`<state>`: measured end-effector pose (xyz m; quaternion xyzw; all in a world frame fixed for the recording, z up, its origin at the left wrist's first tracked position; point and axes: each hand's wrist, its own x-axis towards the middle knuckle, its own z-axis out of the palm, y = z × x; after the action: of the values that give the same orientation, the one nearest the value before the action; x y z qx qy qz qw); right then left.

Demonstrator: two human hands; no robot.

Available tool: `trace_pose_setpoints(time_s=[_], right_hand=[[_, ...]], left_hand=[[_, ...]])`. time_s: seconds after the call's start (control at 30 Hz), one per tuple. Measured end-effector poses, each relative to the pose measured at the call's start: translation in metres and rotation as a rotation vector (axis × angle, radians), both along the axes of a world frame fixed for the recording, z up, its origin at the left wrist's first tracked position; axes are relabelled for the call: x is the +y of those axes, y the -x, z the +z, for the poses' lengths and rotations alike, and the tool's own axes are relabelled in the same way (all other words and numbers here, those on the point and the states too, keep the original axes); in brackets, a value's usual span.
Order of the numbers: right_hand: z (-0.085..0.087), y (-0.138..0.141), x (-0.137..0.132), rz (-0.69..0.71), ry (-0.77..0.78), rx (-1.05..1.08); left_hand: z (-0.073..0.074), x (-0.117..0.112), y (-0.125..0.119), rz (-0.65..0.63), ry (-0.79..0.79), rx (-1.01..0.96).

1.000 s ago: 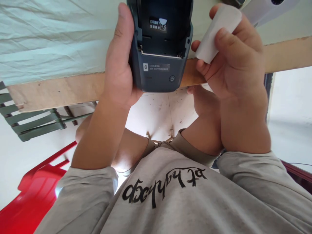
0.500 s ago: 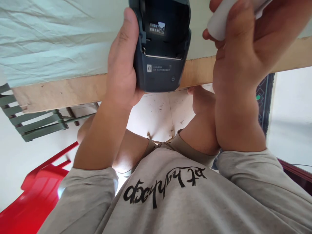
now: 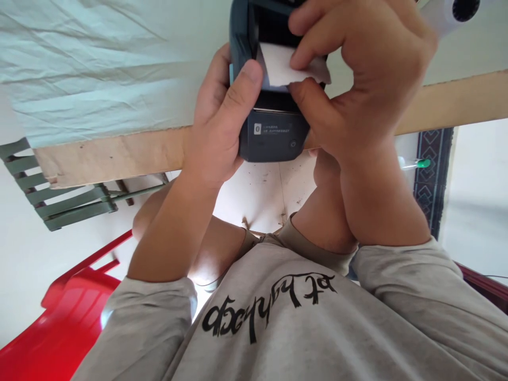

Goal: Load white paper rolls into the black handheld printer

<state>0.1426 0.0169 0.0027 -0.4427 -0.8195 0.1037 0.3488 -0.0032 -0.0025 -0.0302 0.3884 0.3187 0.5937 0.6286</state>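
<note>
My left hand (image 3: 218, 127) is wrapped round the side of a small dark grey label printer (image 3: 273, 135), its thumb lying against the open paper bay. My right hand (image 3: 357, 79) pinches a white paper roll (image 3: 280, 66) between thumb and fingers and holds it inside that open bay. The printer hangs in the air just in front of the wooden table edge (image 3: 119, 156). A small label and a round power button show on the printer's front face. The printer's lid is out of view above the frame.
A pale green cloth (image 3: 99, 63) covers the table. A green slatted chair (image 3: 59, 196) stands at the left and a red plastic chair (image 3: 47, 317) at the lower left. A white device (image 3: 456, 10) lies at the top right. Tiled floor shows between my knees.
My right hand has swung left from beside the printer and brought the paper roll into the open bay. My left thumb has moved onto the printer's front.
</note>
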Motion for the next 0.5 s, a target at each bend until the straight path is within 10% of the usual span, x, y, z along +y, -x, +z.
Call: trace_pose_setpoints(time_s=[0.23, 0.37, 0.5], right_hand=[[-0.006, -0.009, -0.008, 0.117, -0.048, 0.043], [-0.012, -0.015, -0.011, 0.155, 0.377, 0.090], [-0.018, -0.021, 0.000, -0.090, 0.768, 0.434]], left_hand=[[-0.003, 0.000, 0.000, 0.005, -0.006, -0.075], [-0.012, 0.004, 0.006, -0.017, -0.051, 0.032], [-0.017, 0.001, 0.002, 0.034, 0.036, 0.059]])
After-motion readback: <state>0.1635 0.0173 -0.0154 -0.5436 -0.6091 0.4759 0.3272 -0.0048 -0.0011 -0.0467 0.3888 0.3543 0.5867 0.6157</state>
